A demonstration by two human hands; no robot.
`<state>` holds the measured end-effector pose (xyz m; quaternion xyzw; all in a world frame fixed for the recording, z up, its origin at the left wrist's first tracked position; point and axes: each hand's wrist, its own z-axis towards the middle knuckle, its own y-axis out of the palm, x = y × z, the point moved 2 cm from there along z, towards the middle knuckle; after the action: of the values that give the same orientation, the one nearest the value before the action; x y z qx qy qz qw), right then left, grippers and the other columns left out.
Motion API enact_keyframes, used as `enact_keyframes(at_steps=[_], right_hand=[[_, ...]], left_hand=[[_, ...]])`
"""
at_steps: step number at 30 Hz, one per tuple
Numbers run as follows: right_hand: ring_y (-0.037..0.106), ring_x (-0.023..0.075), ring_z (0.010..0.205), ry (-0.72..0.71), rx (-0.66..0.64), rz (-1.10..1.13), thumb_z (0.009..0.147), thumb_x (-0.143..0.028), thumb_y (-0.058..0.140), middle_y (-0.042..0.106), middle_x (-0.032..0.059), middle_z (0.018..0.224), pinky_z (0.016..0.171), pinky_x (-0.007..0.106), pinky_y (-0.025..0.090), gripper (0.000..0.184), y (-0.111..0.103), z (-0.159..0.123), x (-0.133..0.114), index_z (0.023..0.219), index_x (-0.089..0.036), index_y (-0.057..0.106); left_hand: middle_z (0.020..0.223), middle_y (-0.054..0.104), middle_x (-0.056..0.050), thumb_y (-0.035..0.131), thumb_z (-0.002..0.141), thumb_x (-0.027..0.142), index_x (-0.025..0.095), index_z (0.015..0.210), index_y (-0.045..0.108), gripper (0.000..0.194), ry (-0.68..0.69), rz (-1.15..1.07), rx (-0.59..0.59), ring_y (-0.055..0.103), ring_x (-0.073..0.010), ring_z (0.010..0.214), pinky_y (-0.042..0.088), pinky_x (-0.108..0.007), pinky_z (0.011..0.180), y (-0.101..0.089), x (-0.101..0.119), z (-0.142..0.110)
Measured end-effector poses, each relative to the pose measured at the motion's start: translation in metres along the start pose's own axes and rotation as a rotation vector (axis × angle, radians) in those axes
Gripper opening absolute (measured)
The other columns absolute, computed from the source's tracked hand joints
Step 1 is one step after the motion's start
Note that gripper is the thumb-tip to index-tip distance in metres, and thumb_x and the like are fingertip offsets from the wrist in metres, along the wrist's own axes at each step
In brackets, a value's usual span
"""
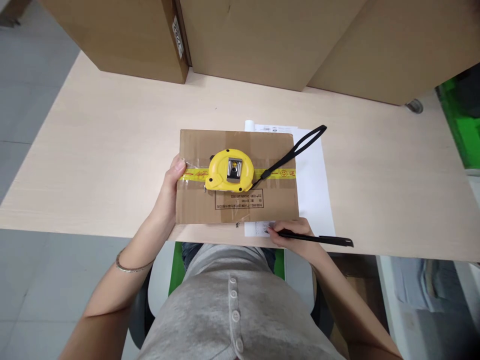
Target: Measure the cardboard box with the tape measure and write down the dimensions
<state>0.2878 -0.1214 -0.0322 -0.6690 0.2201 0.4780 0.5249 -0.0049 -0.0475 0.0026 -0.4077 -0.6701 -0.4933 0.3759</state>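
A small cardboard box (200,210) lies at the middle of the table, sealed with yellow printed tape. My left hand (168,192) grips its left side, thumb on the top edge and the other fingers mostly hidden. On the box rests a yellow tape measure (221,170), its metal belt clip facing up and its black wrist strap (279,162) reaching past the right edge. Below the box's lower right corner, my right hand (296,232) is closed around a black pen (330,240). Printed white paper (313,185) lies partly under the box.
Large cardboard boxes (258,45) stand along the far side of the pale table (93,150). A round metal object (414,106) sits by the right one. Green and dark items (461,120) are at the far right. The table's front edge runs close to my body.
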Motion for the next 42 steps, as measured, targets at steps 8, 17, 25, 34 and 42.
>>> enact_keyframes(at_steps=[8,17,25,34,42], right_hand=[[0.042,0.0095,0.047,0.008,0.000,-0.005,0.099,-0.036,0.064,0.051,-0.0030,0.052,0.046,0.025,0.032,0.044,0.001,-0.001,0.000,0.059,-0.021,0.054],[0.040,0.0095,0.050,0.013,0.001,-0.013,0.098,-0.030,0.063,0.048,-0.0036,0.056,0.048,0.025,0.030,0.039,0.002,-0.005,0.005,0.061,-0.021,0.053],[0.040,0.0095,0.047,0.035,-0.009,-0.014,0.099,-0.037,0.064,0.048,-0.0035,0.054,0.046,0.025,0.029,0.043,0.000,-0.004,0.003,0.060,-0.021,0.055],[0.044,0.0101,0.048,0.036,0.009,-0.069,0.093,-0.030,0.065,0.050,-0.0024,0.056,0.047,0.025,0.032,0.038,-0.001,-0.004,0.001,0.058,-0.021,0.055],[0.047,0.0107,0.050,0.046,0.010,-0.060,0.093,-0.027,0.064,0.051,-0.0023,0.056,0.048,0.025,0.033,0.037,0.000,-0.005,0.003,0.058,-0.021,0.054]], left_hand=[[0.109,0.082,-0.007,0.069,0.087,0.058,0.022,0.114,0.073,0.045,-0.004,0.012,-0.018,0.075,-0.0362,0.118,0.064,-0.042,0.094,0.002,0.003,-0.001],[0.112,0.081,-0.008,0.073,0.083,0.059,0.021,0.116,0.071,0.050,-0.024,0.007,-0.008,0.075,-0.0364,0.116,0.065,-0.041,0.091,0.003,0.005,0.000],[0.103,0.082,-0.007,0.075,0.083,0.057,0.021,0.113,0.072,0.046,-0.075,-0.017,0.016,0.077,-0.0355,0.110,0.065,-0.040,0.087,0.004,0.008,-0.004],[0.103,0.082,-0.004,0.078,0.081,0.052,0.023,0.117,0.073,0.047,-0.123,-0.056,0.018,0.077,-0.0325,0.108,0.066,-0.035,0.081,0.005,0.010,-0.004],[0.104,0.080,-0.005,0.076,0.078,0.048,0.025,0.106,0.072,0.037,-0.172,-0.027,0.074,0.078,-0.0337,0.105,0.068,-0.038,0.078,0.009,0.013,-0.004]])
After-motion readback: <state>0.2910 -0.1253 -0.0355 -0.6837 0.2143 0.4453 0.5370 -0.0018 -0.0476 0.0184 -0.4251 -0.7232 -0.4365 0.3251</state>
